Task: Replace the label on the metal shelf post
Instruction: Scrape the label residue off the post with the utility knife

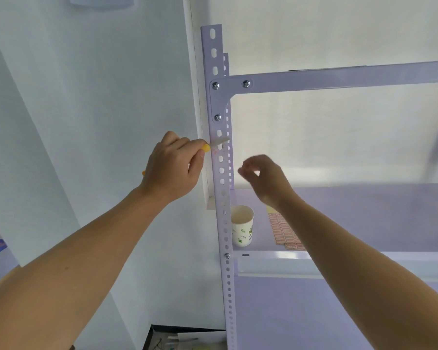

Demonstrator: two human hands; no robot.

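Note:
A pale perforated metal shelf post (221,188) runs upright through the middle of the view. My left hand (173,166) is shut on a yellow-handled knife (214,145) whose blade lies across the post just below the corner bracket. Faint pinkish residue (217,153) shows on the post beside the blade. My right hand (262,179) hovers to the right of the post, blurred, with thumb and fingertips pinched together; I cannot tell whether anything is between them. A sheet of red-bordered labels (285,231) lies on the shelf below, partly hidden by my right forearm.
A paper cup (242,226) with a leaf print stands on the shelf (276,258) right beside the post. An upper crossbeam (339,79) is bolted to the post. A white wall fills the left side. A dark box (177,338) with clutter sits at the bottom.

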